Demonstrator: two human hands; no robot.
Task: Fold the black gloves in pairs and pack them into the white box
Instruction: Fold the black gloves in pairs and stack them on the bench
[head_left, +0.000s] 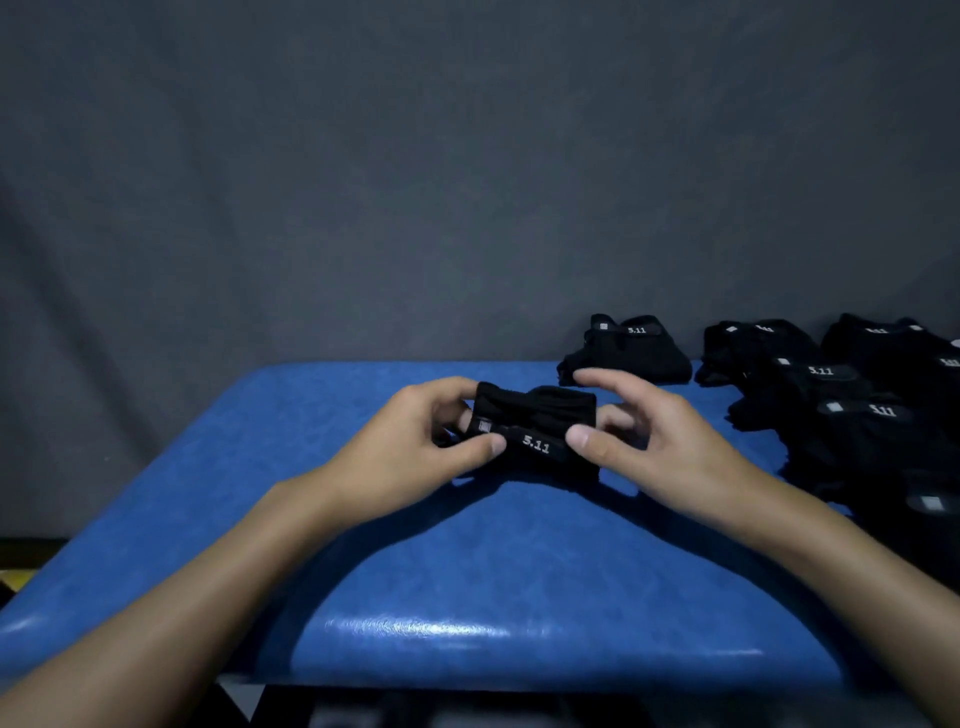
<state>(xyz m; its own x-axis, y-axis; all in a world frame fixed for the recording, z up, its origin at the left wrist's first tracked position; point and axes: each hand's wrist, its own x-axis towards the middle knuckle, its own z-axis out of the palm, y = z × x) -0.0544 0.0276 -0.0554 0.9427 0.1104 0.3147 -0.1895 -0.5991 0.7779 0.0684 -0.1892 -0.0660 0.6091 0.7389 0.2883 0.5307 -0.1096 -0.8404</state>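
1. Head view, layout. A black fabric glove bundle (535, 431), compactly folded, is held just above the middle of a blue padded vinyl table (467, 571), in front of a grey cloth backdrop (415, 156).
2. Head view, hands. The left hand (415, 447) pinches the bundle's left end between thumb and curled fingers. The right hand (660, 447) holds the right end with its thumb in front and its lower fingers behind, while the index finger is lifted clear above the fabric.
3. Head view, progress. A separate black glove pair (628, 348) lies at the table's far edge and looks already paired. A heap of loose black gloves (841, 415) covers the right side, well apart from the hands. The white box is not in view, so whether anything is packed cannot be told. Judged from this, one pair is near the end of folding, and most of the folding and all visible packing remain.
4. Head view, writing. White "5.11" lettering reads on the held bundle's strap, on the far pair and on several heap gloves. The small pale square tags beside it are too small to read.
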